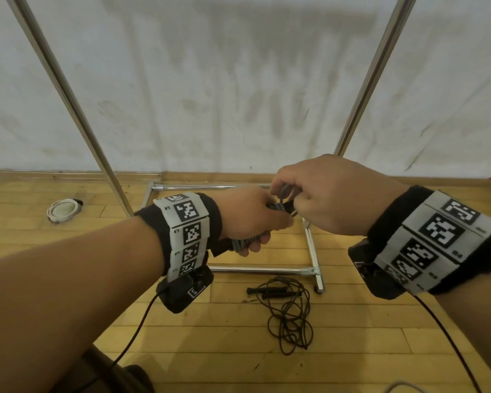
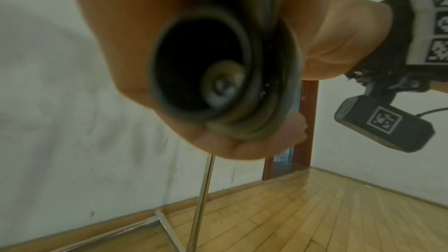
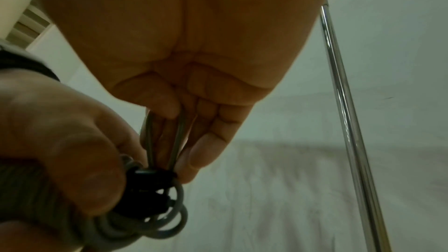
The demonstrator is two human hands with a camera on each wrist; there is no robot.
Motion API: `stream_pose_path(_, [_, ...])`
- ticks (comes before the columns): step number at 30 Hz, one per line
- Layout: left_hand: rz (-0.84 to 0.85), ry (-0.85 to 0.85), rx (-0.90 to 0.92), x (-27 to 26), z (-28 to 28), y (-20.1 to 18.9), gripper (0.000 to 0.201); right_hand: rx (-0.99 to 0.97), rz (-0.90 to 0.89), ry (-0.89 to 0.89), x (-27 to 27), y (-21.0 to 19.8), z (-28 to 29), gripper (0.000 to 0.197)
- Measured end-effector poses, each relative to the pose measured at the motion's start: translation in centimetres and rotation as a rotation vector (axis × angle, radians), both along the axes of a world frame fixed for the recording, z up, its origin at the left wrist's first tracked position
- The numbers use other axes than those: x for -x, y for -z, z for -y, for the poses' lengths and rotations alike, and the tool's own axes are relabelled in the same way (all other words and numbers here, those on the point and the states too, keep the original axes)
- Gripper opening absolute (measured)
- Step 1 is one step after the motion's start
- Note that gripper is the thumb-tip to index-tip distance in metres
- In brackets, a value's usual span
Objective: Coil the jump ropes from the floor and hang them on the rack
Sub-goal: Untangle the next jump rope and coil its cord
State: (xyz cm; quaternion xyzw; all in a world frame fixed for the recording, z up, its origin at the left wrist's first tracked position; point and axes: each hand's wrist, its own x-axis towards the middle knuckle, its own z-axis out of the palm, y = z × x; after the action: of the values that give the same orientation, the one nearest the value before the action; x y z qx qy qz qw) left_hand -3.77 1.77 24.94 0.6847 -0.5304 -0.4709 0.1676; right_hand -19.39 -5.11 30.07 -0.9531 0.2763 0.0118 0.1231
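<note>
My left hand (image 1: 253,219) grips the two black handles of a grey jump rope (image 1: 251,241), the grey cord wound round them. The open handle ends (image 2: 206,76) fill the left wrist view. My right hand (image 1: 318,194) pinches a loop of the grey cord (image 3: 164,141) just above the black handle tips (image 3: 148,187); cord turns (image 3: 167,221) bulge beside them. A black jump rope (image 1: 289,313) lies loose and tangled on the wooden floor below my hands, its handles (image 1: 267,292) side by side. The chrome rack's uprights (image 1: 68,103) rise on both sides.
The rack's base frame (image 1: 312,251) lies on the floor under my hands, close to the white wall. A white coiled rope (image 1: 64,209) lies on the floor at the left. Black cables hang from both wrist cameras. A brown door frame (image 2: 308,122) stands at the right.
</note>
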Motion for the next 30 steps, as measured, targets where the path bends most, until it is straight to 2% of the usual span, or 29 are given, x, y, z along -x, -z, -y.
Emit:
stream_pose_path(6, [0.029, -0.057, 0.024, 0.0, 0.0, -0.6, 0.02, 0.141, 0.082, -0.006, 0.1, -0.1, -0.7, 0.02])
stream_pose_path(10, [0.108, -0.059, 0.014, 0.7, 0.1, -0.3, 0.022, 0.192, 0.062, -0.008, -0.4, -0.2, -1.2, 0.023])
stream_pose_path(14, [0.097, -0.079, 0.031, 0.1, 0.1, -0.3, 0.022, 0.233, 0.07, -0.044, -0.8, -0.4, -1.9, 0.026])
stream_pose_path(17, [-0.004, -0.136, 0.092, -1.0, 0.1, -1.0, 0.008, 0.219, 0.259, -0.018, -0.1, -0.8, -1.3, 0.024])
stream_pose_path(19, [-0.079, -0.152, 0.151, -1.6, 0.2, -1.5, 0.003, 0.119, 0.482, 0.075, 0.6, -1.0, -0.6, 0.017])
stream_pose_path(21, [-0.128, -0.169, 0.193, -1.9, 0.2, -1.6, 0.006, -0.049, 0.643, 0.167, 1.0, -1.0, 0.1, 0.011])
stream_pose_path(26, [-0.151, -0.193, 0.219, -1.7, 0.1, -1.2, 0.006, -0.436, 0.759, 0.309, 0.8, -0.1, 0.4, 0.014])
stream_pose_path(30, [-0.215, -0.227, 0.229, -2.1, 0.1, -1.3, 0.007, -0.65, 0.86, 0.38, 0.5, 0.3, 0.0, 0.021])
